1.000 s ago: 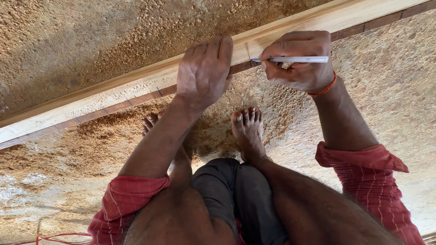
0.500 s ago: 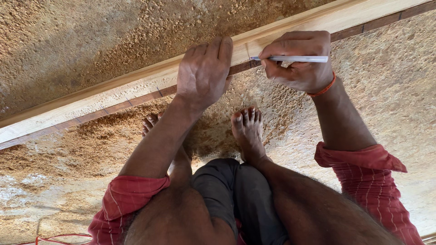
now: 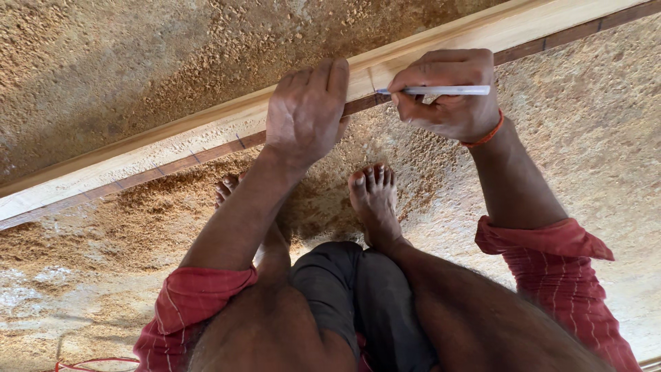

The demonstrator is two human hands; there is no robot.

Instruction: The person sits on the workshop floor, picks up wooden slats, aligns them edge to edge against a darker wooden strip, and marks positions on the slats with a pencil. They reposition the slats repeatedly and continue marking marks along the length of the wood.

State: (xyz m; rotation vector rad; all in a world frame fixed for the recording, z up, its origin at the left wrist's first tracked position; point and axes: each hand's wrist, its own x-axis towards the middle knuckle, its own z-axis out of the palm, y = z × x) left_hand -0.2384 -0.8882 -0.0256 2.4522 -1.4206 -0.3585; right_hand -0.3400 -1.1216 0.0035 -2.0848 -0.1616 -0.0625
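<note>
A: What are the hands doing?
B: The left hand lies flat, fingers together, pressing on the pale wooden plank. The right hand is clamped around a white pen, tip touching the plank.
A: And the plank?
B: Lying across the sawdust-covered floor, beyond the bare feet.

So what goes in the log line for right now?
left hand: flat on plank | right hand: holds white pen, tip at plank edge
</note>
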